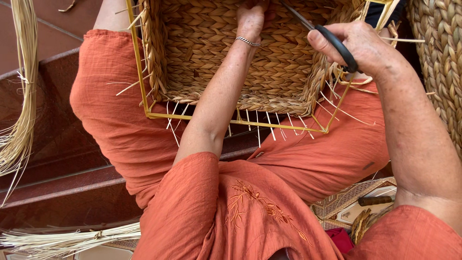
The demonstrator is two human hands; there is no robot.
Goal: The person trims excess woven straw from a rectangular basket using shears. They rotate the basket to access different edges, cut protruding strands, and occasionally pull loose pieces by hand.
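L hand (250,19) grips inside the braided straw basket on a yellow wire frame (231,62); R hand (358,45) clasps black-handled scissors (332,43) at its rim; weave mostly done, stray ends left untrimmed

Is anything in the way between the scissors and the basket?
Nothing visible. The right hand holds the black-handled scissors, blades already reaching into the woven basket. The left hand rests inside, beside the blades, not across them.
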